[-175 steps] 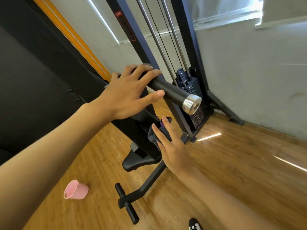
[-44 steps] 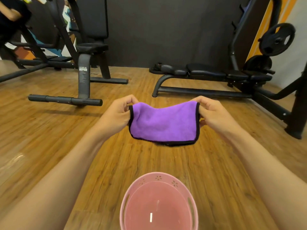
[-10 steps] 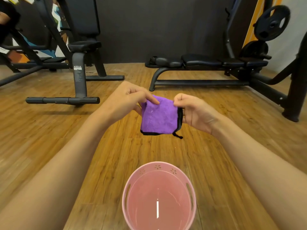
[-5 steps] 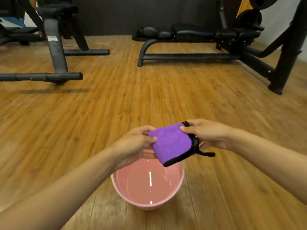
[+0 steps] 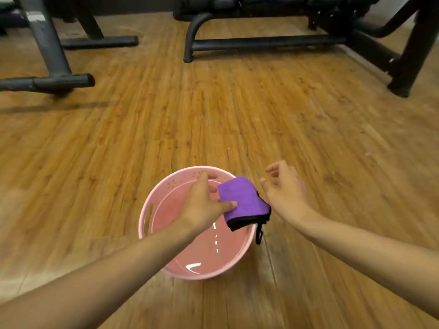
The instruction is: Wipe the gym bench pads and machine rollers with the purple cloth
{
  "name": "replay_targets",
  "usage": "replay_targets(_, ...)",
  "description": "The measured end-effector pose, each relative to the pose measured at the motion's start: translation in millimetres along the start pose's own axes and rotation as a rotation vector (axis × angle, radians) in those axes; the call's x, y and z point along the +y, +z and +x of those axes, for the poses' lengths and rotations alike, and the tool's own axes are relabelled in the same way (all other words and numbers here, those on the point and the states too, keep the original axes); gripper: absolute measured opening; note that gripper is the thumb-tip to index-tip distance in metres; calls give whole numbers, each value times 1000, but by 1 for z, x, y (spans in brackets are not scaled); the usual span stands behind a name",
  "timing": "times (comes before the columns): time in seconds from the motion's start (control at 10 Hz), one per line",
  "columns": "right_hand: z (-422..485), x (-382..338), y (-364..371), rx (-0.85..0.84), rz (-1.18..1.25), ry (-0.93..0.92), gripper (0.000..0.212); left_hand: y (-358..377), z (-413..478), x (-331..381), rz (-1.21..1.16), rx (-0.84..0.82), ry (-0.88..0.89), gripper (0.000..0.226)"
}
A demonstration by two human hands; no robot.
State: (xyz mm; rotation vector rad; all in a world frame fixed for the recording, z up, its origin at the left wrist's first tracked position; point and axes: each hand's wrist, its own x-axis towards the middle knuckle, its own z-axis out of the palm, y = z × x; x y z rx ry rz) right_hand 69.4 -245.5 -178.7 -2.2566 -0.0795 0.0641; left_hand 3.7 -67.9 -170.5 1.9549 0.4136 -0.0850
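Note:
The folded purple cloth (image 5: 244,200), edged in black with a dangling loop, hangs over the right side of a pink bucket (image 5: 152,210) that holds water. My left hand (image 5: 202,205) pinches the cloth's left edge between thumb and fingers above the bucket. My right hand (image 5: 285,188) hovers just right of the cloth, apart from it, fingers loosely curled and holding nothing. A black flat gym bench (image 5: 261,22) stands at the far top of the view.
The bucket stands on a wooden plank floor. A second bench's black base bar (image 5: 47,83) lies at the upper left. A machine's dark frame post (image 5: 408,67) rises at the upper right. Bare floor lies between the bucket and the equipment.
My head has tilted down and the cloth has dropped lower over the bucket. My right hand has let go of the cloth and moved away to the right; my left hand keeps hold.

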Motion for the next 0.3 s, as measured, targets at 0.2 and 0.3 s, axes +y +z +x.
replay_targets(0.2,-3,1,-3,-162,214,2,12,16,-12,-12,124,-39,320,23)
replay_targets(0.3,-7,-6,-2,-378,175,140,9,19,-17,-8,129,-127,131,43)
